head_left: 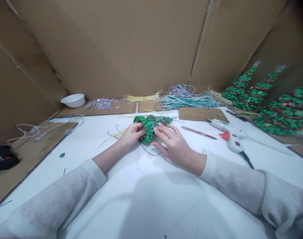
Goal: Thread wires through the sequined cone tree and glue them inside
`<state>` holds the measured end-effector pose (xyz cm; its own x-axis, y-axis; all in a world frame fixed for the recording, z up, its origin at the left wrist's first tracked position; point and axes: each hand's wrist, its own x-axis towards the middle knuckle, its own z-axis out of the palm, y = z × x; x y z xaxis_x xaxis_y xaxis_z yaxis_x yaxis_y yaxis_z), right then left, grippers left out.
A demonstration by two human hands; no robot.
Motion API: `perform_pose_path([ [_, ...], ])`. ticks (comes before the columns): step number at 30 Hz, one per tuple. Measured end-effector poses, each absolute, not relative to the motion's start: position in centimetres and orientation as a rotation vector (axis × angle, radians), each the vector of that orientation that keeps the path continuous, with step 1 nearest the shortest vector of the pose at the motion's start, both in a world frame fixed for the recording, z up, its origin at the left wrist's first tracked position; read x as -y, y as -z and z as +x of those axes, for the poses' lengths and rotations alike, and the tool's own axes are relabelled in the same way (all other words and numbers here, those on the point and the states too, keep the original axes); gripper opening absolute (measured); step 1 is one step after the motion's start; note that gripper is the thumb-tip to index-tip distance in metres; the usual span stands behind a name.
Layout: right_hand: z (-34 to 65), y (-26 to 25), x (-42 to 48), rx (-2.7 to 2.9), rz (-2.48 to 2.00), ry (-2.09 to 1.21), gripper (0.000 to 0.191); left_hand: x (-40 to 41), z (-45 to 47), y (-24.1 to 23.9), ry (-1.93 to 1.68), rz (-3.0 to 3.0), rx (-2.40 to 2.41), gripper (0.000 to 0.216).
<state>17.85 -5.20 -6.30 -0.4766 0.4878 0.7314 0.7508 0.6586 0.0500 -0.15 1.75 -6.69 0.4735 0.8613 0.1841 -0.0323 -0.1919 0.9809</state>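
A small green sequin tree cone with red trim lies on its side at the middle of the white table. My left hand is closed on its wide end from the left. My right hand rests on the cone from the right, fingertips pressed on the sequins and thumb under it. A thin dark wire loops out below the cone between my hands. Both forearms wear light grey sleeves.
A white glue gun and a red pencil lie to the right. Three finished sequin trees stand at far right. Bundles of teal and yellow wires, a white bowl and cardboard walls line the back. White cables lie left.
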Motion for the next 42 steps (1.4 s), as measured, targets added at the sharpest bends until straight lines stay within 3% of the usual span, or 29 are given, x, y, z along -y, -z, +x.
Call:
perform_pose_path([
  [14,18.2,6.5,5.0,2.134,-0.883,0.439,0.034,-2.0,-0.5,6.1,-0.967,1.606,-0.785,0.015],
  [42,18.1,6.1,4.8,2.244,-0.891,0.481,0.036,-2.8,0.0,7.1,-0.933,1.387,-0.606,0.027],
])
